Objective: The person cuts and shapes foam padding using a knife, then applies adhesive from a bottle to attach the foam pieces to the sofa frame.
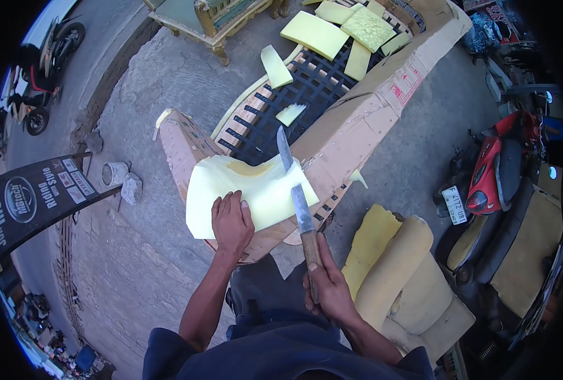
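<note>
A pale yellow foam sheet [231, 196] lies over the near end of a cardboard-covered sofa frame [376, 95]. My left hand [229, 225] rests on the foam with its fingers lying on top, slightly bent. My right hand [326, 282] grips the wooden handle of a long knife [305, 215]. The blade runs into the foam near its right side and shows again beyond it, tip pointing away from me; part of it is hidden by the foam.
Foam offcuts [313, 35] lie on black webbing [319, 79]. An ornate sofa [218, 35] stands behind. At right are a red scooter [497, 164] and worn cushions [414, 291]; at left a banner [41, 199], stone blocks [129, 187] and a motorbike [37, 88] on the road.
</note>
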`<state>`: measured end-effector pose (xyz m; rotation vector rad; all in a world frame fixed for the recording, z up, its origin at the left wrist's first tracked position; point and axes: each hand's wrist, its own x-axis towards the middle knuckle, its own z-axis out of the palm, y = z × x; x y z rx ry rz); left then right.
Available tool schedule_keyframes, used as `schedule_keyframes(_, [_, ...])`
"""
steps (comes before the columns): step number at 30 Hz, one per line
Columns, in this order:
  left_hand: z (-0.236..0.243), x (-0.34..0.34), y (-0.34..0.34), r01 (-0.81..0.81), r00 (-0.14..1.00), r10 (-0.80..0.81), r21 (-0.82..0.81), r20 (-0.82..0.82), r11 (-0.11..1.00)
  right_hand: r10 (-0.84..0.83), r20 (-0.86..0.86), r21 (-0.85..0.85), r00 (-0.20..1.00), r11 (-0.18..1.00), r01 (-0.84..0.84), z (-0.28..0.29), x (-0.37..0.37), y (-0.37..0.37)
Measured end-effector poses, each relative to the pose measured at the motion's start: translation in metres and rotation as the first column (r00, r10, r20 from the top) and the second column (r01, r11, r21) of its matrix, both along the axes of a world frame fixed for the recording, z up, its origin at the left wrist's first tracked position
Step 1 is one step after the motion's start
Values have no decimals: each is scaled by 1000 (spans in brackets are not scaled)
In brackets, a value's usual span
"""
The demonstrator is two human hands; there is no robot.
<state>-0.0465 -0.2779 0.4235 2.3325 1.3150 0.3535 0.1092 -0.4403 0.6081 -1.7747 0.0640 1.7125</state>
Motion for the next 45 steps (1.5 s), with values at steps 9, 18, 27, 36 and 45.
schedule_keyframes(9, [-4, 1, -5, -53, 997, 53, -13, 61, 999, -1, 28, -55, 1000, 998, 3, -1, -18, 22])
schedule_keyframes(18, [-6, -5, -4, -75, 963, 88, -60, 254, 995, 28, 69, -71, 997, 997, -23, -1, -36, 41])
schedule_keyframes(27, [-5, -16, -11, -159, 850, 255, -237, 461, 958, -57, 53, -68, 997, 996, 61, -20, -51, 56])
schedule_keyframes(36, [-7, -25, 7, -174, 531, 593, -606, 605, 776, -173, -26, -1, 985, 985, 174, -48, -67, 80])
schedule_keyframes(45, [-38, -35, 21, -128, 383, 674, -686, 632, 716, -175, -145, 82, 974, 979, 188, -39, -74, 52])
